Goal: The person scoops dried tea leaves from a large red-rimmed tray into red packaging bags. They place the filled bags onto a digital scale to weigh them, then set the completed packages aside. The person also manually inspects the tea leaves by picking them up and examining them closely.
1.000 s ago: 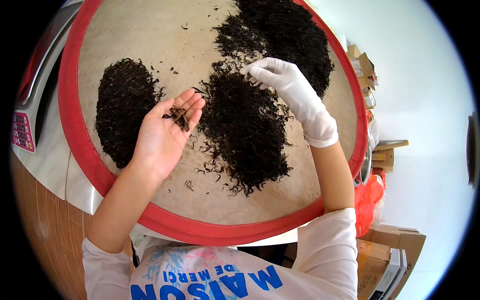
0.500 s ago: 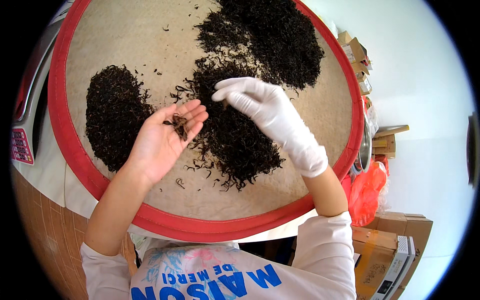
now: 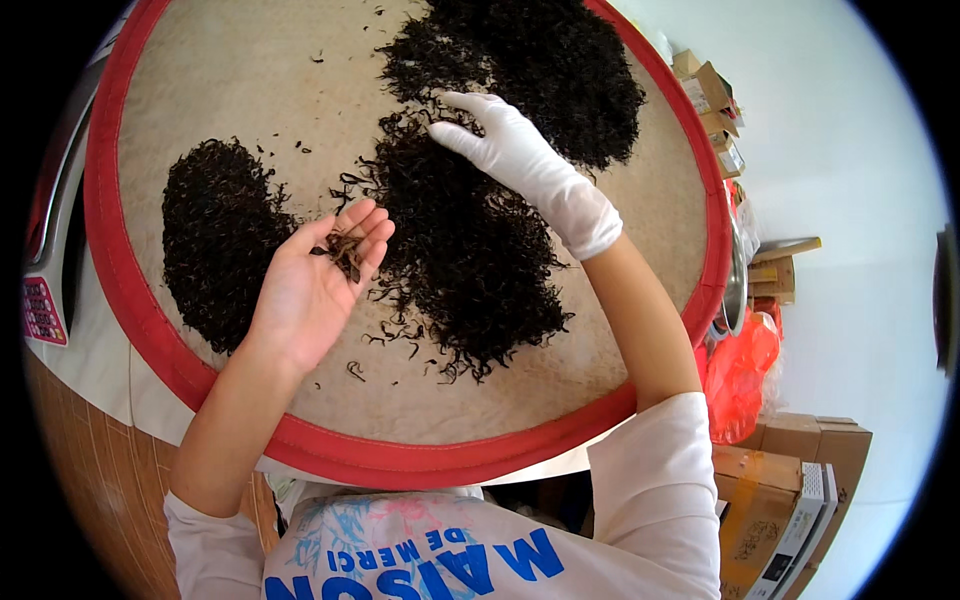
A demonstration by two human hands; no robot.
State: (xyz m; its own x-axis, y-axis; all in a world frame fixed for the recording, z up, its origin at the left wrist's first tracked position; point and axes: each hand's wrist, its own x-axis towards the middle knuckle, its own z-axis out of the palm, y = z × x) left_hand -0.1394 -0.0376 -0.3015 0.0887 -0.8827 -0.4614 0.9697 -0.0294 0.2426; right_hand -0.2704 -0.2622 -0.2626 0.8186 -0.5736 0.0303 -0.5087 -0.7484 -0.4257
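Observation:
A small clump of brownish twisted tea leaves (image 3: 345, 255) rests in the palm of my bare left hand (image 3: 308, 296), turned up with its fingers slightly curled. My right hand (image 3: 520, 155), in a white glove, reaches over the far end of the middle pile of dark dried tea leaves (image 3: 480, 275). Its thumb and fingers are apart, and nothing shows between them. A second tea pile (image 3: 215, 240) lies left of my left hand, and a larger one (image 3: 575, 85) lies beyond my right hand. All three lie on a round beige tray with a red cloth rim (image 3: 420, 465).
Loose leaf bits (image 3: 405, 335) are scattered between the piles. At the left edge stands a scale with a pink keypad (image 3: 45, 310). Along the right wall are a metal bowl (image 3: 737, 290), a red plastic bag (image 3: 742, 375) and cardboard boxes (image 3: 765, 500).
My right hand has moved away from my left, farther over the middle pile, and its pinched fingers have spread. The left hand still holds its leaves, with little movement.

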